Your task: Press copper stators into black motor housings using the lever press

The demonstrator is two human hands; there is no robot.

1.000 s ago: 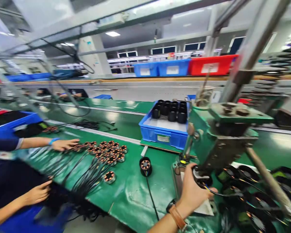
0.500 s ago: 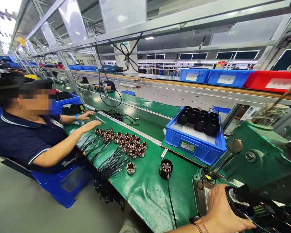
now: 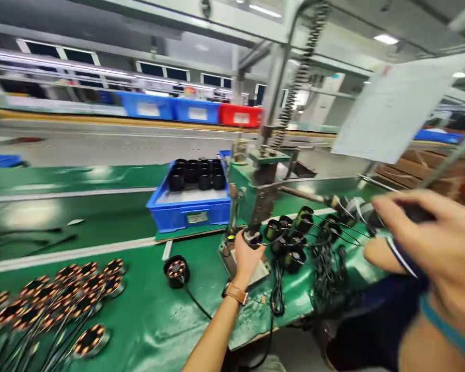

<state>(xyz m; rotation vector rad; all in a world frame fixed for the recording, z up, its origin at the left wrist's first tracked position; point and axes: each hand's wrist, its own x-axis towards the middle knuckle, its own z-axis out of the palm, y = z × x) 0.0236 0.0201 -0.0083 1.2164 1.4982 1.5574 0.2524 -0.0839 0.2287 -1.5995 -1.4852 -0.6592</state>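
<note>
My left hand [image 3: 247, 257], with a brown watch strap at the wrist, is wrapped round a black cylindrical housing [image 3: 251, 238] under the ram of a green press [image 3: 245, 194]. Large and blurred at the right, my right hand [image 3: 430, 227] has curled fingers around something dark that I cannot make out. A black housing with a copper-wound stator [image 3: 177, 269] inside stands left of the press, its cable trailing forward. Several bare stators [image 3: 72, 294] with cables lie at the lower left. Right of the press stand several black housings [image 3: 295, 258] with bundled cables.
Behind the stator-filled housing, a blue bin [image 3: 189, 209] holds several black housings. Blue bins and a red bin [image 3: 241, 115] line the shelf behind. A paper sheet [image 3: 399, 111] hangs at the upper right. Another person's forearm [image 3: 383, 254] reaches over the bench at the right.
The view has swung to the right, and the seated person at the left is out of frame. My right hand has come into view. My left hand still holds a housing at the press.
</note>
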